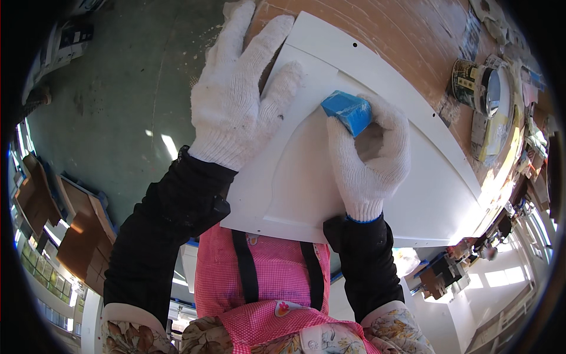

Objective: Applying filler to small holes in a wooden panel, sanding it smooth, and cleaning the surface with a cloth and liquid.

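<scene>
A white panel (306, 171) with a raised border and small dark holes along its edges lies in front of me. My left hand (239, 97), in a white knit glove, rests at the panel's left edge with its fingers spread; its thumb lies over the white surface. My right hand (374, 156), gloved the same way, pinches a blue sanding block (348, 111) between thumb and fingers. White dust marks the block, which sits over the inner, recessed part of the panel. Whether its underside touches the panel is hidden.
Under the panel is a brown work table (407, 41) with white smears. An open can (474, 87) stands on it at the right, beside more cluttered items. Green floor (118, 88) spreads to the left, with brown boards (88, 236) further down that side.
</scene>
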`<state>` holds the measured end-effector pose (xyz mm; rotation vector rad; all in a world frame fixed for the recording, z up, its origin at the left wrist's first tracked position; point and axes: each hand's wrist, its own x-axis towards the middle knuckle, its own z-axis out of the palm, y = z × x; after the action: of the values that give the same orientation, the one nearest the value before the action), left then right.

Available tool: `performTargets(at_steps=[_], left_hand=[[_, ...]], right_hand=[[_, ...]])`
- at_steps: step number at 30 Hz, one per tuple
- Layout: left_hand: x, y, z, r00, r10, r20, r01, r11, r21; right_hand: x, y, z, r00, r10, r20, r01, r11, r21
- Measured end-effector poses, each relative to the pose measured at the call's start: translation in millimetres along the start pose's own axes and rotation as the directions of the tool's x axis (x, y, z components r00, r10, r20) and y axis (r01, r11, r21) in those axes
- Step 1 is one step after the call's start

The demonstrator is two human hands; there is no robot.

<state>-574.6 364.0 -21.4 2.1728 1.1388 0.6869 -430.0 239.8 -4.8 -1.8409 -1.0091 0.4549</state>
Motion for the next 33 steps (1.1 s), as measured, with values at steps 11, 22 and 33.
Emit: performTargets(at_steps=[11,22,33], left_hand=[[-0.9,-1.1,0.4,1.0,-0.005,0.005,0.005,1.0,0.0],[-0.3,-0.3,-0.5,1.0,0.013,-0.012,-0.014,0.999,-0.042],[-1.9,2.1,-6.5,1.0,-0.014,0.015,0.013,0.997,0.08]], right_hand=[[-4.3,-4.8,0.2,0.999,0.035,-0.001,-0.035,0.999,-0.034],[-12.2,-7.8,1.8,0.998,0.057,-0.015,-0.057,0.998,0.02],[-30.0,-20.0,-2.1,0.978,-0.165,0.125,0.171,0.985,-0.04]])
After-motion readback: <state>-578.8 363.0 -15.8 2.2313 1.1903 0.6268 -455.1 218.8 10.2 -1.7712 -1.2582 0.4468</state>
